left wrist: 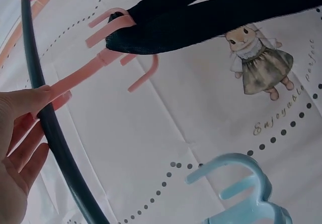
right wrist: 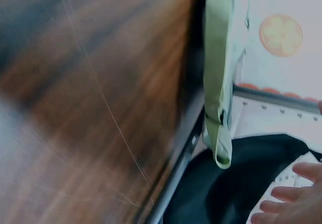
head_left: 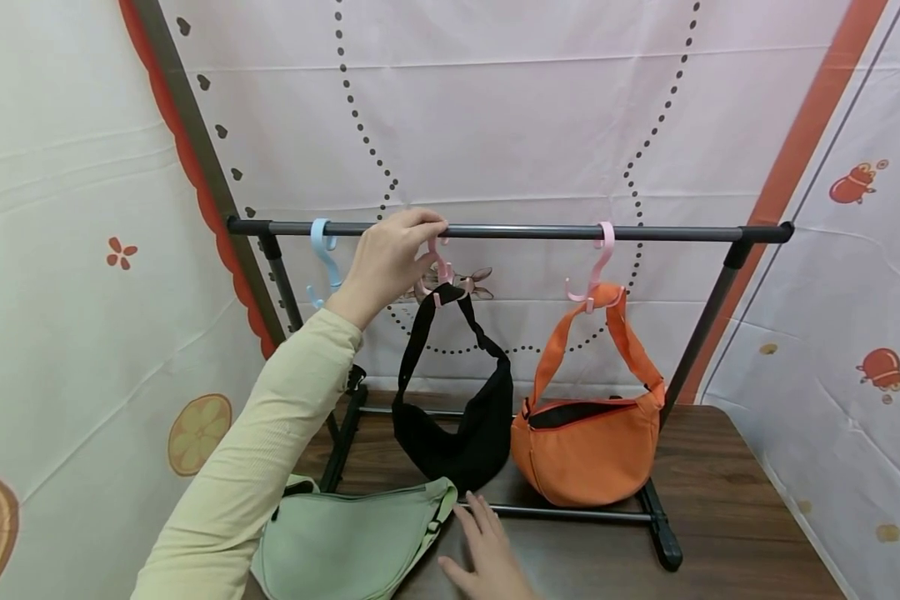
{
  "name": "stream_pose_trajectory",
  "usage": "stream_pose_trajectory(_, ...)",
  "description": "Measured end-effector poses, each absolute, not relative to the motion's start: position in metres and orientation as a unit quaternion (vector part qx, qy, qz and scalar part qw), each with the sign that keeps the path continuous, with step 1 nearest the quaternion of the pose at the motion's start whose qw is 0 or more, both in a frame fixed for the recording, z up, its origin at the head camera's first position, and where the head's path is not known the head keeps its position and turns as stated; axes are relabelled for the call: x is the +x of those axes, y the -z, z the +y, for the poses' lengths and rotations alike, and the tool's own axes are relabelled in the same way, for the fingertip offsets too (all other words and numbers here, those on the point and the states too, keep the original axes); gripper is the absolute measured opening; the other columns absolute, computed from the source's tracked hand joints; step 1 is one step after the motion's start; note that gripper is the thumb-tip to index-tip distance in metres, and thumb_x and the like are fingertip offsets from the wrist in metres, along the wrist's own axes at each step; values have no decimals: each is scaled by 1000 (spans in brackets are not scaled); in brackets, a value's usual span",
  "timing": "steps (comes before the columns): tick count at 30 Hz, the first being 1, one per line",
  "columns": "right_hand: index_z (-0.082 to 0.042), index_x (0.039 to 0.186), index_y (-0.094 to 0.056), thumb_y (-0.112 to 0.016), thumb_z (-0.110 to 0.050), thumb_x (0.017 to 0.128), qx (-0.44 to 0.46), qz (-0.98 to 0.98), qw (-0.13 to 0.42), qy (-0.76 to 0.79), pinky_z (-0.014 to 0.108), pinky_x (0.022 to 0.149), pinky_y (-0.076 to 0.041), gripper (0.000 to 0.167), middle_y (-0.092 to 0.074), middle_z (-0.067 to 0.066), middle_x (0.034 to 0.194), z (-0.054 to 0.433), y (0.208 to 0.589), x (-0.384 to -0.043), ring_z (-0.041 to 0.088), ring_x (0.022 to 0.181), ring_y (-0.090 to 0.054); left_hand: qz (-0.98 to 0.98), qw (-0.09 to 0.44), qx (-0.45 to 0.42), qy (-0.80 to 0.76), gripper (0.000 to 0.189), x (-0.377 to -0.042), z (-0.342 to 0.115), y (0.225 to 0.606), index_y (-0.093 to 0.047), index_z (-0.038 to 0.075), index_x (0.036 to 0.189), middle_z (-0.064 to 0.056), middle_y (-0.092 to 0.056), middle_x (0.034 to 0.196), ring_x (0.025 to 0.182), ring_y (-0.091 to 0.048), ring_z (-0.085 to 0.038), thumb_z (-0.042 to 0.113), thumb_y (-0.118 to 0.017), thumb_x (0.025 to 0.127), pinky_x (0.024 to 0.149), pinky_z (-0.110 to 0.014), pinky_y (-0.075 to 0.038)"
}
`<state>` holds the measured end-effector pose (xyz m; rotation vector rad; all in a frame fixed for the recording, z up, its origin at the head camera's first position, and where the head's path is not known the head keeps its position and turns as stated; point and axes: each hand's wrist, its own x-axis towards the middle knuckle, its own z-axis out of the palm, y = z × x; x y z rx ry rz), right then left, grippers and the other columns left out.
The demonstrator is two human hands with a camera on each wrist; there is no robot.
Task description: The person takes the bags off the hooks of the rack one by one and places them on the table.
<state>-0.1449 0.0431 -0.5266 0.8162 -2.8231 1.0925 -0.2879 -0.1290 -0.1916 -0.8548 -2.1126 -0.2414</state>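
At the rack's top bar [head_left: 525, 232], my left hand [head_left: 393, 254] pinches the upper part of a pink hook [left wrist: 80, 78], thumb in front and fingers behind the bar. From that hook's lower prongs a black shoulder bag [head_left: 487, 442] hangs by its strap. My right hand [head_left: 487, 554] is low in front of the rack, fingers spread and holding nothing. Just left of it, a light green bag [head_left: 352, 542] lies on the table. An orange bag [head_left: 588, 454], its top gaping, hangs from a second pink hook [head_left: 602, 258] further right.
A light blue hook [head_left: 324, 250] hangs on the bar left of my hand. The black rack's foot [head_left: 667, 546] stands on the brown wooden table [head_left: 742, 500]. Printed cloth [head_left: 510, 125] closes off the back and both sides.
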Motion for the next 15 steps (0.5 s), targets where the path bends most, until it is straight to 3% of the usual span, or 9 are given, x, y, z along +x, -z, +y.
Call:
stream_pose_trajectory(7, -13, 136, -40, -50, -53, 87, 220, -900, 70, -369, 52, 94, -38, 64, -32, 13, 143, 49, 500, -164, 34, 130, -29, -840, 419, -332, 91, 30, -286, -129, 194, -66, 3, 105, -5, -64, 107, 94, -59, -21, 1, -69, 75, 74, -32, -51)
stream_pose_trajectory(15, -9, 136, -40, -64, -33, 83, 252, -890, 159, -345, 50, 93, -40, 63, -33, 14, 142, 49, 477, -185, 32, 129, -32, -835, 428, -333, 98, 28, -287, -125, 193, -67, 2, 101, -5, -65, 103, 87, -60, -20, -1, -69, 74, 71, -30, -51)
